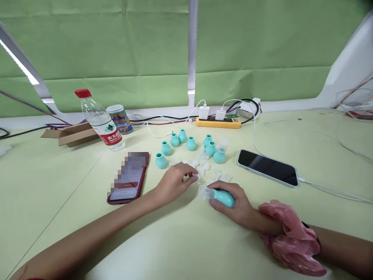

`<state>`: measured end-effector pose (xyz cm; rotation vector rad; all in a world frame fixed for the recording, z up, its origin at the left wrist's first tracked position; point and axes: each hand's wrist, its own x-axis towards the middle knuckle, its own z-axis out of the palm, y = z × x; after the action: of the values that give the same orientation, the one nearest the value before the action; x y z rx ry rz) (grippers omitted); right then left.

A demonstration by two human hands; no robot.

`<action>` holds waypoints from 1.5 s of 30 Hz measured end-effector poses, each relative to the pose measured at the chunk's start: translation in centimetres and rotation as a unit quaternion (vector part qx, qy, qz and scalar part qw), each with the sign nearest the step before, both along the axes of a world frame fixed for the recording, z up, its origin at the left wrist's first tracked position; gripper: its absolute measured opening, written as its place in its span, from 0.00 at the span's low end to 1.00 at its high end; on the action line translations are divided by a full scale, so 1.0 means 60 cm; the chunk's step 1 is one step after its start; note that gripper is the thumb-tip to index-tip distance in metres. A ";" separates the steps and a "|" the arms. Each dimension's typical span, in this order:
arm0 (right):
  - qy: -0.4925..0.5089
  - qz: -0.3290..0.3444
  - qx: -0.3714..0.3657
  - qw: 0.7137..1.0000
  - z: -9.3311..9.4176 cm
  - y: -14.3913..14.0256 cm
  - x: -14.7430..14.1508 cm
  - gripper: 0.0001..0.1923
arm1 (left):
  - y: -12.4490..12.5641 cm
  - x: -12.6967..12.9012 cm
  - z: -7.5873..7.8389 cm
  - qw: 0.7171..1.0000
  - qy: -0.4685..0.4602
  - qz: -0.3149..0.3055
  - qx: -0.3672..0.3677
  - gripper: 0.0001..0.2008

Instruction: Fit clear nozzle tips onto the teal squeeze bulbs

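My right hand point(239, 204) is wrapped around a turquoise squeeze bulb point(225, 198). The bulb lies sideways, and a clear flared tip point(206, 192) on its neck points left. Just left of it, my left hand point(175, 182) pinches a small translucent plastic piece point(197, 177) between thumb and fingertips; its exact shape is hard to make out. Loose translucent pieces point(217, 174) lie scattered beyond both hands. Behind them stand several turquoise bulbs point(190, 144) with open necks. One bulb point(219, 156) at the right of that group has a clear piece on top.
A red-cased phone point(128, 179) lies at left, and another phone point(268, 167), plugged into a white cable, at right. Toward the back are a tilted-looking water bottle point(109, 134), a can point(121, 119), a cardboard box point(77, 134) and a yellow power strip point(218, 123) with cables.
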<state>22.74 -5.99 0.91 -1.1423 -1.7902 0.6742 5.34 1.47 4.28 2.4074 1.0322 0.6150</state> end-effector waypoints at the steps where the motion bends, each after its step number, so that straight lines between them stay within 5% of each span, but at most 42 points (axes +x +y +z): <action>1: 0.002 -0.003 -0.011 1.000 0.001 0.000 0.000 0.08 | 0.002 -0.004 0.011 0.997 -0.049 0.009 -0.057 0.08; 6: 0.016 -0.002 -0.061 0.998 0.004 0.000 -0.003 0.08 | 0.009 -0.023 0.055 0.929 -0.168 -0.064 -0.322 0.10; 12: 0.022 -0.005 -0.077 0.997 0.004 -0.001 -0.005 0.09 | 0.013 -0.027 0.054 0.895 -0.158 -0.082 -0.409 0.10; 22: 0.028 -0.001 -0.085 0.996 0.003 0.001 -0.001 0.10 | 0.001 -0.025 0.057 0.955 -0.073 -0.092 -0.271 0.11; 26: 0.032 -0.002 -0.063 0.998 -0.001 0.001 0.000 0.09 | -0.012 -0.026 0.068 0.984 -0.016 -0.115 -0.137 0.10; 30: 0.042 -0.003 -0.062 0.997 -0.002 -0.001 -0.001 0.09 | -0.023 -0.028 0.077 0.983 0.032 -0.178 -0.016 0.09; 35: 0.053 -0.018 -0.063 0.996 0.001 -0.005 -0.002 0.11 | -0.022 -0.030 0.082 0.974 0.012 -0.217 -0.058 0.10; 45: 0.115 0.070 -0.184 0.974 0.009 0.001 0.001 0.13 | 0.000 -0.024 0.055 0.962 -0.065 -0.209 -0.163 0.10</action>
<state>22.82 -5.93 1.48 -1.1292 -1.5965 1.2116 3.88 1.45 7.60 2.1626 0.4986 0.4081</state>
